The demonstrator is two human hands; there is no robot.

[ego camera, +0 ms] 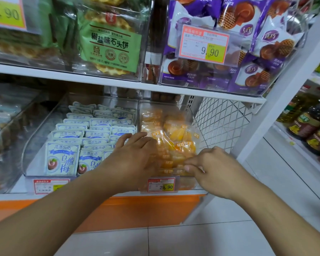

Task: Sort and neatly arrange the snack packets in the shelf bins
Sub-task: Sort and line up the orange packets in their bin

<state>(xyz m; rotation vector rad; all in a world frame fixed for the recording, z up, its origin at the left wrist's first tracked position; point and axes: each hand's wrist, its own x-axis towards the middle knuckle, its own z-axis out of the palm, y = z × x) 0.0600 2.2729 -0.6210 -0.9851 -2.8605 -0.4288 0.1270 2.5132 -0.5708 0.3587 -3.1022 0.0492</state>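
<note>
In the clear bin (196, 115) at five o'clock, left hand (135, 154) presses flat on orange packets (174, 133); right hand (211, 167) pinches one. Straightening underway; next, probably align rows.

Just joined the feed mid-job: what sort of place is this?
Most likely a grocery or snack shop aisle: clear shelf bins of snack packets, price tags on the bin fronts, bottles on neighbouring shelving.
</note>
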